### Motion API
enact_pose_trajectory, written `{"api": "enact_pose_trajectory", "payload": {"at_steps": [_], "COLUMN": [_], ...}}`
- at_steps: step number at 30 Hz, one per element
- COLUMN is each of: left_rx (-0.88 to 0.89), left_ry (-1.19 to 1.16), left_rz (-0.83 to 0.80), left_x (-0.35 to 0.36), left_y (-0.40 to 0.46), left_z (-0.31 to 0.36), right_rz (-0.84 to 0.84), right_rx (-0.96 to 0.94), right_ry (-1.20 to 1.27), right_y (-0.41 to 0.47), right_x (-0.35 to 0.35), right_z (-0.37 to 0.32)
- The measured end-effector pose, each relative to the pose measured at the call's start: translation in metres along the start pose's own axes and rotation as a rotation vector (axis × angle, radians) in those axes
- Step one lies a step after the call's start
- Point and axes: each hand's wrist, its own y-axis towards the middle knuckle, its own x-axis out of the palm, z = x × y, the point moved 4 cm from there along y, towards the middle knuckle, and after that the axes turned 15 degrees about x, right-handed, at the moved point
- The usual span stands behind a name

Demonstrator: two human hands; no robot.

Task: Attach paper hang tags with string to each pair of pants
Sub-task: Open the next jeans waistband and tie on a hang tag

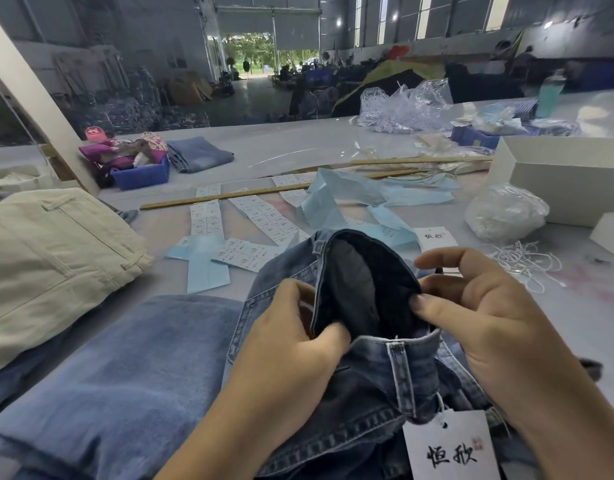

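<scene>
A white hang tag (451, 448) hangs from the jeans (350, 393) nearest me, just below my left hand (291, 344) and right hand (478, 306), whose curled fingers pinch the dark waistband open.

We stood in garment factory hall: long work table (298, 150), folded jeans (200, 154), label strips (205, 218), roll-up door (267, 26).

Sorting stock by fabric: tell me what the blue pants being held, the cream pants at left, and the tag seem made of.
Blue pants: faded denim, visible seams. Cream pants: matte woven cloth, probably cotton twill. White hang tag: smooth printed card.
</scene>
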Motion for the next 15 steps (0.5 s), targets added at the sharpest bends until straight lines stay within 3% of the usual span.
{"api": "enact_pose_trajectory", "payload": {"at_steps": [3, 6, 10, 15], "left_rx": [0.057, 0.056, 0.042, -0.029], "left_ry": [0.066, -0.029, -0.199, -0.310], "left_rz": [0.015, 0.008, 0.077, 0.103], "left_x": [0.000, 0.006, 0.007, 0.003], "left_y": [-0.001, 0.003, 0.011, 0.016], "left_z": [0.003, 0.001, -0.004, -0.009], "right_rz": [-0.108, -0.148, -0.078, 0.048], "right_rx": [-0.018, -0.044, -0.095, -0.161], "right_ry": [-0.103, -0.298, -0.492, -0.481], "right_y": [-0.006, -0.011, -0.017, -0.023], "right_x": [0.005, 0.005, 0.003, 0.000], "right_z": [-0.005, -0.003, -0.001, 0.001]}}
